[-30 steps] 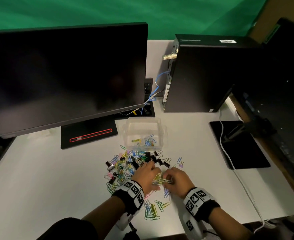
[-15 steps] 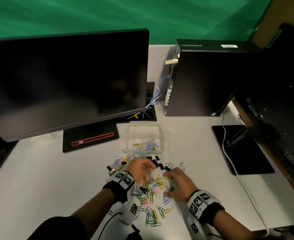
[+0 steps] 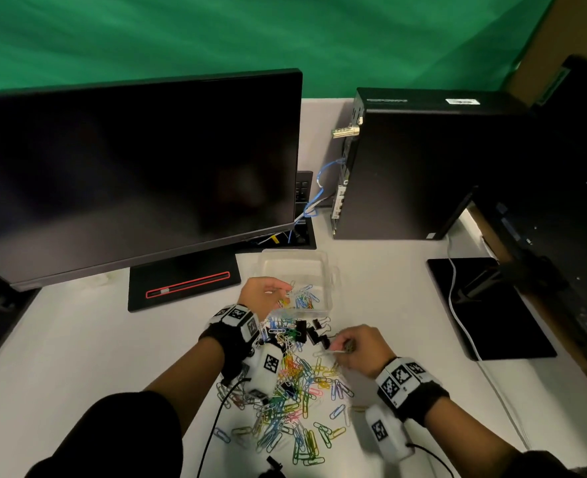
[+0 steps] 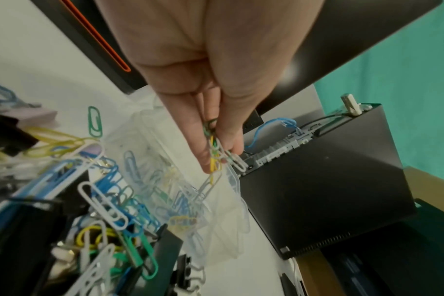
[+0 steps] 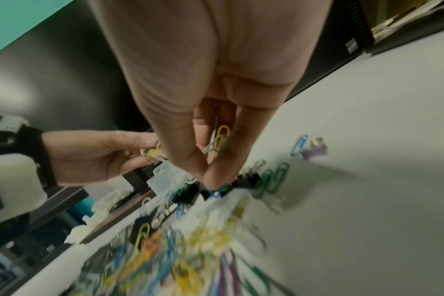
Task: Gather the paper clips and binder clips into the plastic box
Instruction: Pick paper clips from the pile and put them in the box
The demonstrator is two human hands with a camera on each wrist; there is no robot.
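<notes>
A clear plastic box (image 3: 331, 270) stands on the white desk and holds several coloured paper clips (image 3: 304, 298). My left hand (image 3: 267, 293) hovers at the box's near-left corner and pinches a small bunch of paper clips (image 4: 214, 152). My right hand (image 3: 357, 345) is lower right, just above the desk, pinching a few paper clips (image 5: 219, 140). A heap of coloured paper clips (image 3: 288, 405) lies between my arms. Black binder clips (image 3: 311, 331) sit between the heap and the box.
A large dark monitor (image 3: 129, 174) on its stand (image 3: 185, 282) rises behind left. A black computer case (image 3: 419, 167) with cables stands behind right. A second monitor base (image 3: 488, 305) and a white cable (image 3: 457, 315) lie to the right.
My left hand lifted from the heap and moved forward to the box with clips. My right hand shifted right and forward, picking up a few clips. The head view tilted down a little.
</notes>
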